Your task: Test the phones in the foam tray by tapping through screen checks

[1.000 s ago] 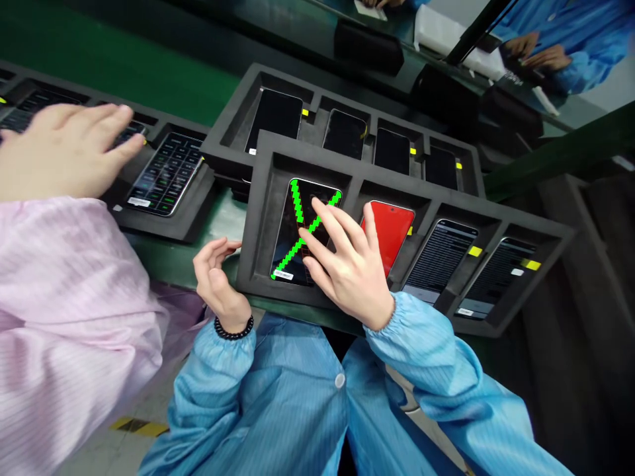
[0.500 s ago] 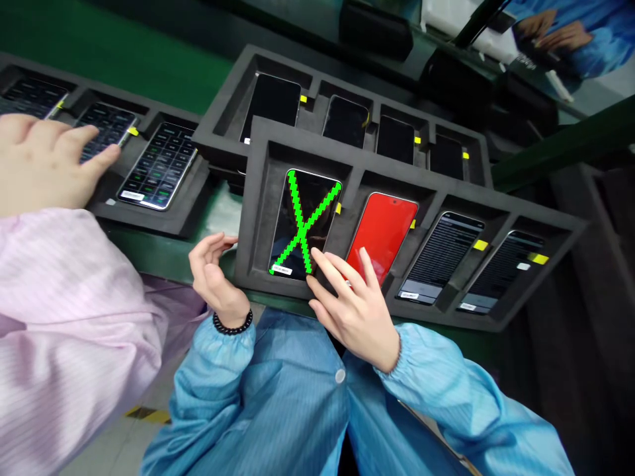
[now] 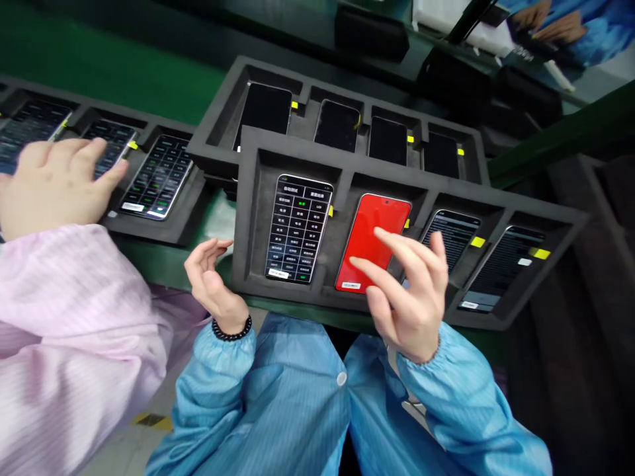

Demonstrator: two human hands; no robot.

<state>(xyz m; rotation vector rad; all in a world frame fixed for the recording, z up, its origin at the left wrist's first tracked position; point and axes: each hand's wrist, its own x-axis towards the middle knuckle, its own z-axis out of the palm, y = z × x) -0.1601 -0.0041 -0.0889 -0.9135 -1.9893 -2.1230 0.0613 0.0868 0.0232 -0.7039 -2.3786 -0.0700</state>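
My right hand [image 3: 409, 287] is open over the phone with a red screen [image 3: 366, 248]; its fingertips are at that screen, though actual touch cannot be told. The phone lies in the second slot of a dark foam tray [image 3: 292, 299]. In the first slot is a phone showing a grid menu [image 3: 299, 228], with some green entries. Two phones with dark text screens, a third phone [image 3: 449, 228] and a fourth phone [image 3: 503, 264], fill the right slots. My left hand [image 3: 214, 284], loosely curled with fingers apart, is beside the tray's left edge, holding nothing.
Behind stands another foam tray [image 3: 223, 125] with several dark-screened phones. At the left, a co-worker's hand [image 3: 64, 182] in a pink sleeve hovers over a third tray [image 3: 186, 221] of phones. Another person's hands [image 3: 550, 23] show at the top right.
My right hand has moved right, from beside the first phone to over the red-screened phone. The first phone's screen went from a green X on black to a grid menu. My left hand barely moved.
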